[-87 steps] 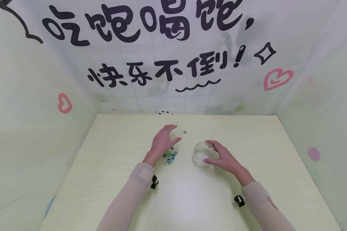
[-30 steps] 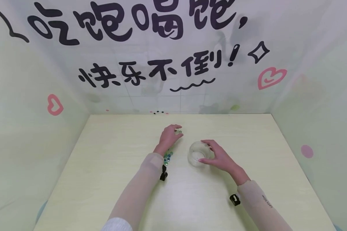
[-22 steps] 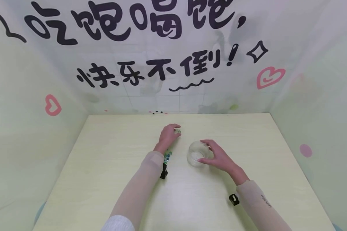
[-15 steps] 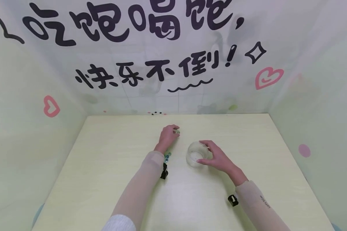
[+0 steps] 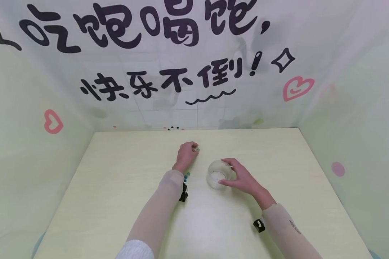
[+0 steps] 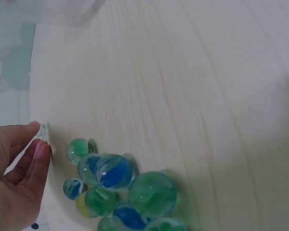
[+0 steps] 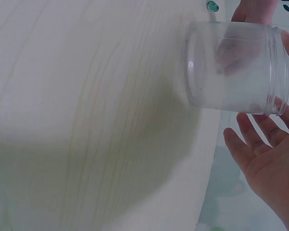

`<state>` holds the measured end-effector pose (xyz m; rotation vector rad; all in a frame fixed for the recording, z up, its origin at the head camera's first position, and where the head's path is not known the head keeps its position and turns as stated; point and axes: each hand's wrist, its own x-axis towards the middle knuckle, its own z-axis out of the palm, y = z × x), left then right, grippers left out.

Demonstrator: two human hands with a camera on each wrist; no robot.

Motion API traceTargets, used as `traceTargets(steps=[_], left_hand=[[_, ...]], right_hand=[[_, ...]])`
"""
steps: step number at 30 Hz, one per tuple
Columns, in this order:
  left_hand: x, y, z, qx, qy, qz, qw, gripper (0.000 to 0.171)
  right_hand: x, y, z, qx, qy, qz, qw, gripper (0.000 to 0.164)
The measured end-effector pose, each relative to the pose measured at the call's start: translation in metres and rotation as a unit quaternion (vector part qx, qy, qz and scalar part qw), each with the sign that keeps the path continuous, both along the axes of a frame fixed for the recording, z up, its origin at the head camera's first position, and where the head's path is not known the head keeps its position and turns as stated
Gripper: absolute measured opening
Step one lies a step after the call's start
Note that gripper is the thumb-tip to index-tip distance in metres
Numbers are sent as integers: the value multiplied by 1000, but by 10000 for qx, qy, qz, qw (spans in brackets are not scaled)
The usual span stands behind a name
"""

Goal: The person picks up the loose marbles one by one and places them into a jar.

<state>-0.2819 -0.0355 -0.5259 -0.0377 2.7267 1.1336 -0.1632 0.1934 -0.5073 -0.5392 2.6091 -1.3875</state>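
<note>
My left hand (image 5: 185, 155) reaches to the back middle of the table. Its thumb and fingertips close around a small clear marble (image 6: 42, 130), which shows as a greenish dot at the fingertips in the head view. Under the left wrist lies a cluster of green and blue marbles (image 6: 151, 194), partly hidden by the arm in the head view. My right hand (image 5: 243, 178) grips a clear, round plastic jar (image 5: 216, 180) by its upper part, thumb on the near side and fingers on the far side. The jar stands on the table, its mouth up, and no marbles show inside it.
The pale wooden table (image 5: 123, 201) is bounded at the back by a printed curtain (image 5: 149, 115) with black lettering, and by more curtain on both sides. A black wrist camera mount (image 5: 183, 194) stands close to the marbles.
My left hand has moved past the marble cluster to the lone marble at the back and brought its thumb and fingers together on it. The right hand stays on the jar. The head view has shifted slightly.
</note>
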Motion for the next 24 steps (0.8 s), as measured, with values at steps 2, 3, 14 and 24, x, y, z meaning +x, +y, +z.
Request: traceTargets(steps=[2, 3, 14, 24], left_hand=[[0, 1, 0, -62, 9, 5, 10000, 33], [-1, 1, -1, -86, 9, 16, 10000, 33], [-5, 6, -10, -793, 448, -180, 9957, 25], [-7, 6, -15, -1040, 610, -281, 9923, 15]], right_hand=[[0, 0, 0, -1, -3, -7, 10000, 79], [0, -1, 1, 1, -1, -9, 10000, 79], [0, 0, 2, 1, -2, -32, 10000, 79], [-1, -1, 1, 53, -7, -7, 10000, 79]])
